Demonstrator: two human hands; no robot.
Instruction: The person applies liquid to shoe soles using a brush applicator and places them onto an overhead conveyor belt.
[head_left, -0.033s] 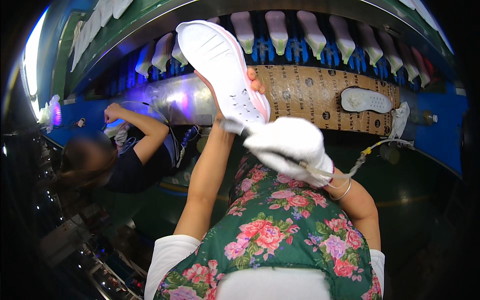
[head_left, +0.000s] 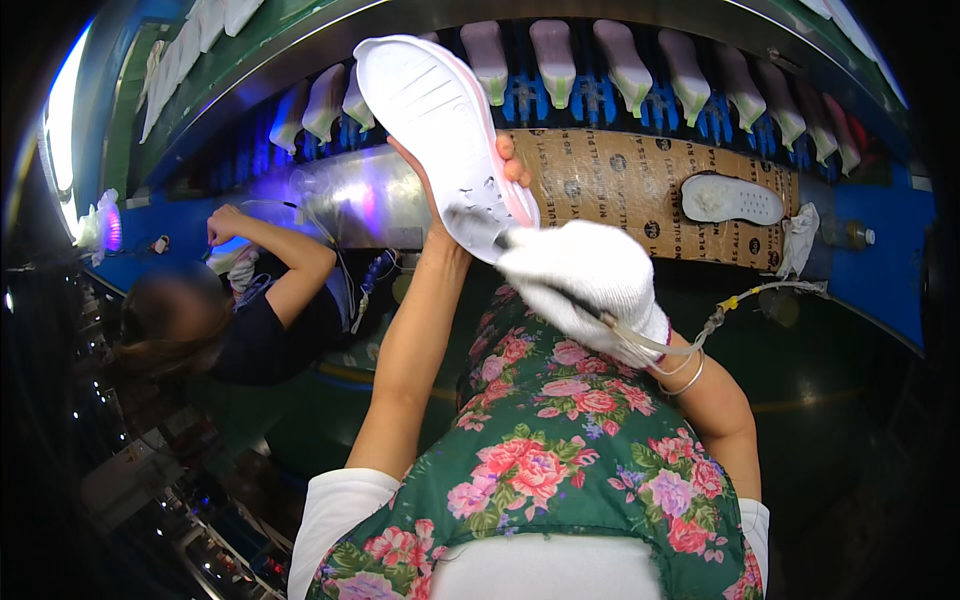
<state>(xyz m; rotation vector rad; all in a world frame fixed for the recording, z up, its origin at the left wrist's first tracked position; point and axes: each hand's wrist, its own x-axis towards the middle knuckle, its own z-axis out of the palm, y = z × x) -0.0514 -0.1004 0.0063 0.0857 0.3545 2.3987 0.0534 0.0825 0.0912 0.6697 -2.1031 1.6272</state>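
My bare left hand [head_left: 512, 165] holds a white shoe sole [head_left: 425, 125] with a pink edge from beneath. Its fingertips curl over the sole's right edge and the thumb side shows at the left. Several small holes and dark marks dot the sole's near end. My right hand [head_left: 590, 280], in a white knitted glove, is closed round a dark-handled brush [head_left: 510, 238]. The blurred brush tip lies over the near end of the sole. A clear hose [head_left: 690, 345] runs from the brush past my right wrist.
Behind, a row of pinkish shoe lasts [head_left: 553, 60] stands on blue holders. Printed brown cardboard [head_left: 600, 190] covers the bench, bearing another sole [head_left: 735, 200]. A white cloth [head_left: 800, 240] and a bottle [head_left: 848, 235] are at the right. A co-worker's arm [head_left: 290, 260] reaches in at left.
The gloved right hand has shifted slightly right and up. The brush tip has moved up over the sole's near end. The left hand and sole are almost still.
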